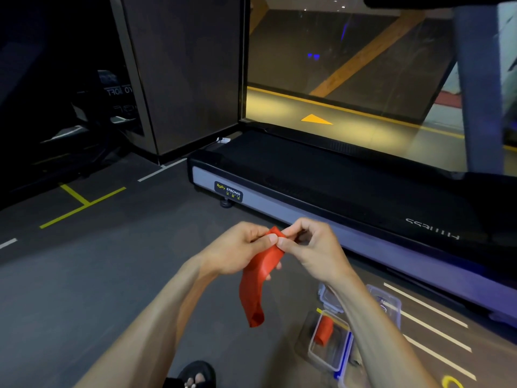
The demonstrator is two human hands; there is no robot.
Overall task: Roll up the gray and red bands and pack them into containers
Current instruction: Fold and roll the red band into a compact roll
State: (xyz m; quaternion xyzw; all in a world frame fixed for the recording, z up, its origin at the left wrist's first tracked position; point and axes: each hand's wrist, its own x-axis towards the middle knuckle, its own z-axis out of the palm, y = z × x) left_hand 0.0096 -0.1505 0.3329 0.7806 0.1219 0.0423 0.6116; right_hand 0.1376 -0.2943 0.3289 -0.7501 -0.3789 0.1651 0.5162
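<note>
- Head view shows a person standing on a dark gym floor [84, 275] beside a treadmill [335, 191], both hands raised in front of the body.
- Left hand [237, 250] and right hand [310, 247] each pinch the top end of a red band [258, 281] between thumb and fingertips, likely to start a tight roll.
- Band's top sits between the two hands; the rest hangs loose below them, in the air.
- Clear container [330, 357] lies on the floor, below the right forearm, with another red roll [324, 330] inside, probably already packed.
- No gray band can be made out.
</note>
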